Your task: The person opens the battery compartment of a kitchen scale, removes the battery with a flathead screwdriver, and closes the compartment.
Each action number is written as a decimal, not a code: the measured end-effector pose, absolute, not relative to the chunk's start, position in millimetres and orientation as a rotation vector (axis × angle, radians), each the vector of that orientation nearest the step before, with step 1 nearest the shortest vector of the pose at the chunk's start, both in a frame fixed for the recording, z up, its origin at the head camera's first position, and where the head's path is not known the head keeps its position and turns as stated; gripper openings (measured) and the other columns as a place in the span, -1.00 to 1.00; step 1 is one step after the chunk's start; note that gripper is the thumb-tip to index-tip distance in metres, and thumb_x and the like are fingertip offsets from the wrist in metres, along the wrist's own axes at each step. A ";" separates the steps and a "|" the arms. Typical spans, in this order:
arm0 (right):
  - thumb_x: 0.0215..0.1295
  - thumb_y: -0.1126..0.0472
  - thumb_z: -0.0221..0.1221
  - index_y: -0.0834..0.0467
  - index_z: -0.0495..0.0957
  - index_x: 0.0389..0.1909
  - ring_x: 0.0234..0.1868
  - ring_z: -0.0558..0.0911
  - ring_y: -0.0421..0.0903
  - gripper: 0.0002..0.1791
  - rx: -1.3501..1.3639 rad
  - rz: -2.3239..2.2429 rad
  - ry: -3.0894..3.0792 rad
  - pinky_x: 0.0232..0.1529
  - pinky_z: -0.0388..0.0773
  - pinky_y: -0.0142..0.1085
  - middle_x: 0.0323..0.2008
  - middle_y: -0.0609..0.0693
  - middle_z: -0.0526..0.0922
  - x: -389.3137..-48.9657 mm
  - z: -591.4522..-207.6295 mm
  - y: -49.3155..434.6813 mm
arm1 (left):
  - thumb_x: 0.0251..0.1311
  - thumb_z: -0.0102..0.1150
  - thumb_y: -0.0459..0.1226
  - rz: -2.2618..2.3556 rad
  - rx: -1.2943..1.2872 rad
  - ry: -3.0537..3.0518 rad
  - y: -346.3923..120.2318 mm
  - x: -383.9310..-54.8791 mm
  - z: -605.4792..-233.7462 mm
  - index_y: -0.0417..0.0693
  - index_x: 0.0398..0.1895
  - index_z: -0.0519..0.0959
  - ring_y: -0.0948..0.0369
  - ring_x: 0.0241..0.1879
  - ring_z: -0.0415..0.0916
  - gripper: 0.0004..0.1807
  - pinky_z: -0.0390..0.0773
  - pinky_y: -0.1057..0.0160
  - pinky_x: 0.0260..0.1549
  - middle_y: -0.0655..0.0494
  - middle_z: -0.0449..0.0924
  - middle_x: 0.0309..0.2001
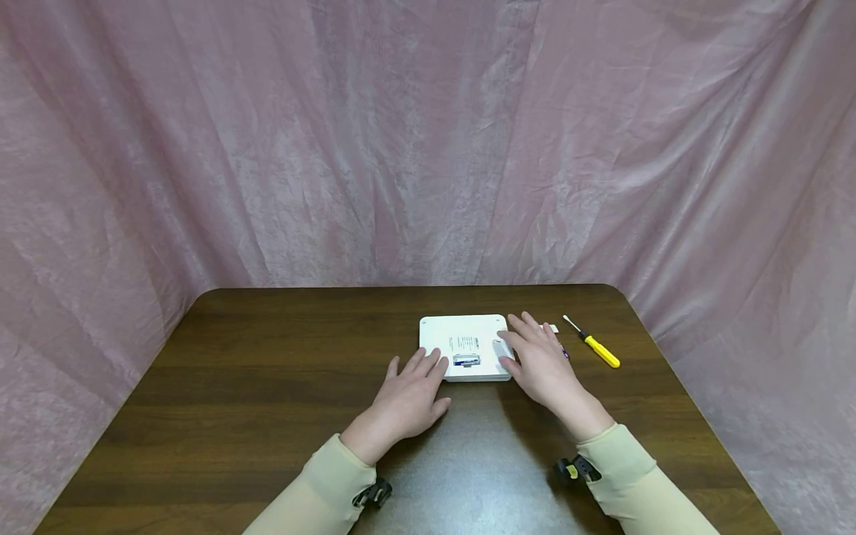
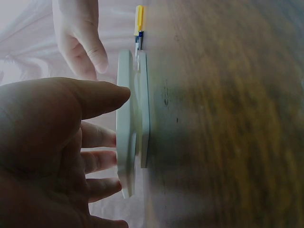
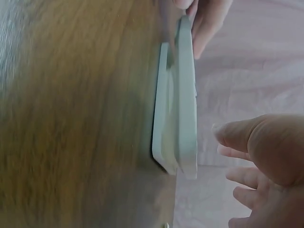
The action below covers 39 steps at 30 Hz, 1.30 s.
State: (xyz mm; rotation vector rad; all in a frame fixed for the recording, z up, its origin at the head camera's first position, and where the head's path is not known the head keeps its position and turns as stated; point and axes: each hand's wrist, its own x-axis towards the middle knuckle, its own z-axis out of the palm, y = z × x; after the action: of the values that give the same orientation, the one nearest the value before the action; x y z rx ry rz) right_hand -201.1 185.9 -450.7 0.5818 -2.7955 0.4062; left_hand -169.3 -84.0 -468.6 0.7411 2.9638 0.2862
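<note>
Two hands [image 1: 406, 397] [image 1: 539, 366] palm-down, left touching white device [image 1: 484, 349].

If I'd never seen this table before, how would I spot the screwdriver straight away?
Start at the brown wooden table and find the flat white device near its far side. To the right of the right hand, the screwdriver lies at a slant. Its bright yellow handle and slim metal shaft set it apart from the white device.

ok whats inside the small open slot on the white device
In there lies what looks like a battery, silvery with dark blue. Whatever is beneath it is covered, and the rest of the inside of the white device is closed off from view.
</note>
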 end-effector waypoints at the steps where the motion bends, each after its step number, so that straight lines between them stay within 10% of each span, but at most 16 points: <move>1: 0.45 0.24 0.48 0.25 0.69 0.33 0.64 0.29 0.37 -0.52 0.600 0.408 -2.788 0.58 0.13 0.39 0.52 0.34 0.48 -201.0 -451.4 184.0 | 0.62 0.23 0.07 0.286 0.741 2.964 -84.0 -169.5 -468.7 -0.05 0.74 0.31 -0.06 0.73 0.03 -0.22 0.10 -0.46 0.55 -0.03 0.15 0.75; 39: 0.41 0.25 0.51 0.17 0.81 -0.02 0.61 0.35 0.36 -0.81 0.838 0.375 -2.780 0.59 0.18 0.34 0.44 0.31 0.59 -198.9 -452.2 150.7 | 0.60 0.28 0.05 0.277 0.755 2.976 -83.5 -167.9 -465.7 -0.08 0.71 0.36 -0.07 0.71 0.10 -0.23 0.17 -0.43 0.53 -0.06 0.21 0.72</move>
State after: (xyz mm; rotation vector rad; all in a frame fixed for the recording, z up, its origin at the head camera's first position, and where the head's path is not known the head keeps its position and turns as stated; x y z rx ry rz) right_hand -198.9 150.7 -452.2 0.8380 -2.7796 0.3754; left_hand -167.9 -83.5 -465.7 0.7550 2.9763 0.2768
